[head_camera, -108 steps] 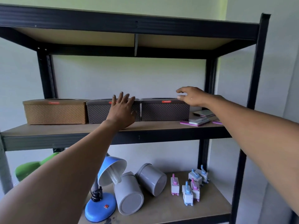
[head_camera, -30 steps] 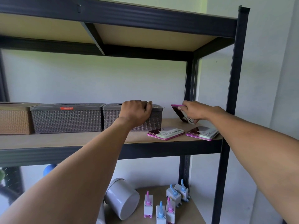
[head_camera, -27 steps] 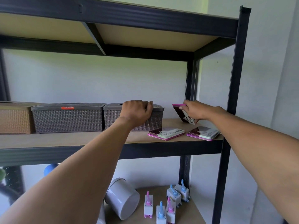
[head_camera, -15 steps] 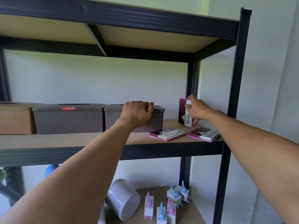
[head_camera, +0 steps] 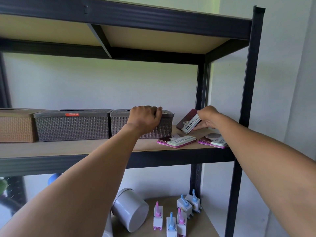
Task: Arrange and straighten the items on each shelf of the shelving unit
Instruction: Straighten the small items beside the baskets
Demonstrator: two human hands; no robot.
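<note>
Head view: tilted maroon-and-white stamp pad (head_camera: 188, 123)

Left hand (head_camera: 145, 119): we curl it over the top of the grey box (head_camera: 142, 124).
Right hand (head_camera: 207, 118): right of that box, we hold a tilted stamp pad (head_camera: 189, 124).
Shelf (head_camera: 85, 147): two more pads lie flat right of the box.

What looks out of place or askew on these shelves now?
On the lower shelf, the grey cylindrical container lies on its side. Above, the right hand holds one stamp pad tilted, while two others lie flat.
</note>
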